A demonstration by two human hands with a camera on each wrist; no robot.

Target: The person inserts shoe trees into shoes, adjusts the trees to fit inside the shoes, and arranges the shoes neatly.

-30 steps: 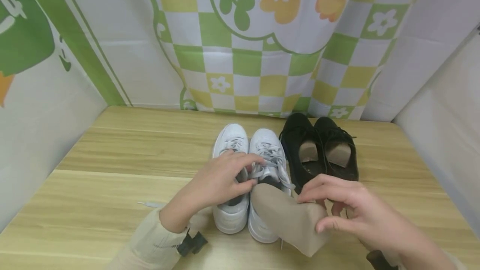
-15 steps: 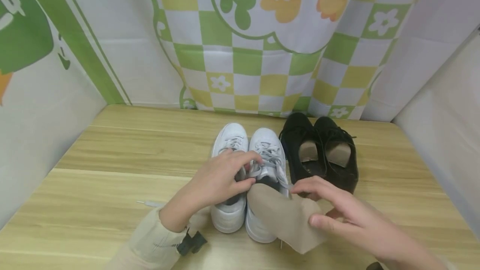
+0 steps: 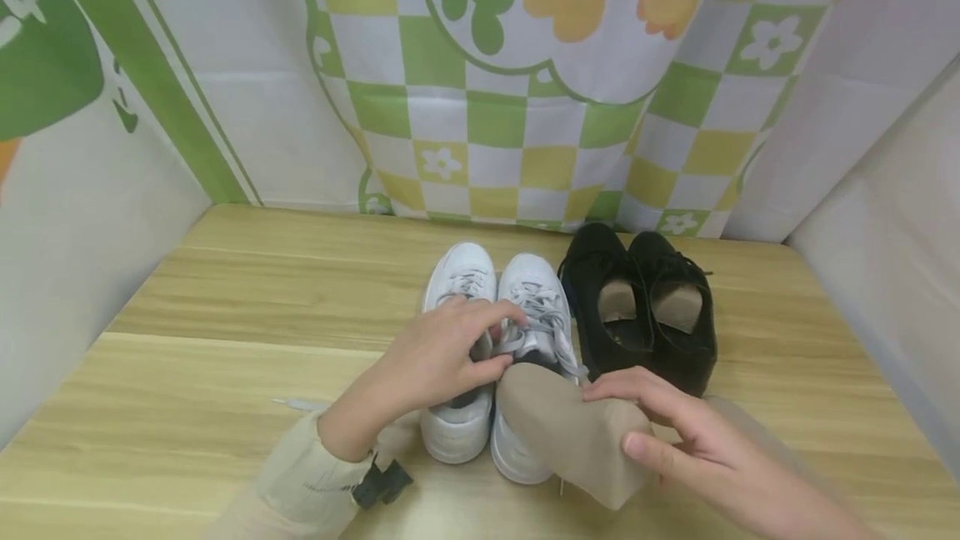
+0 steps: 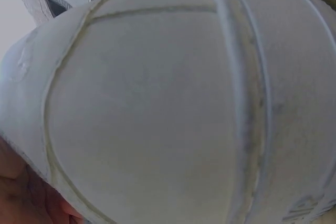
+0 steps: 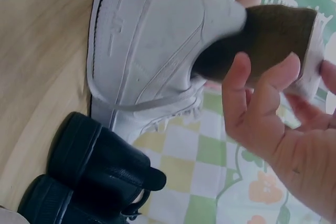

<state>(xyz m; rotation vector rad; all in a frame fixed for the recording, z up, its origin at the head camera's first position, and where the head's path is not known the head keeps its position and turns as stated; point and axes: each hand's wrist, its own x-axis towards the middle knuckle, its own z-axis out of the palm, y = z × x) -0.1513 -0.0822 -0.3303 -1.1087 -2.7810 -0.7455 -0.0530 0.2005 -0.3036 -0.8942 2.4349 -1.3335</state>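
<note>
Two white lace-up sneakers stand side by side with toes toward the curtain. My left hand point(image 3: 442, 357) reaches over the left sneaker point(image 3: 457, 432) and grips the right sneaker point(image 3: 534, 273) near its tongue and loose laces. The left sneaker's heel fills most of the left wrist view. My right hand point(image 3: 690, 432) holds a bent beige shoe insert point(image 3: 573, 432) between thumb and fingers. In the right wrist view, the insert's darker underside point(image 5: 281, 40) shows, with its front end inside the right sneaker's opening. That end is hidden from sight.
Black lace-up shoes point(image 3: 600, 340) stand just right of the sneakers, with beige inserts point(image 3: 677, 309) in them. A lace end point(image 3: 296, 403) lies left of the left forearm. The wooden tabletop point(image 3: 247, 290) ends at a checked curtain point(image 3: 495, 119).
My right hand has shifted slightly left and its fingers have moved on the insert. The insert has shifted a little left. My left hand has stayed at the right sneaker.
</note>
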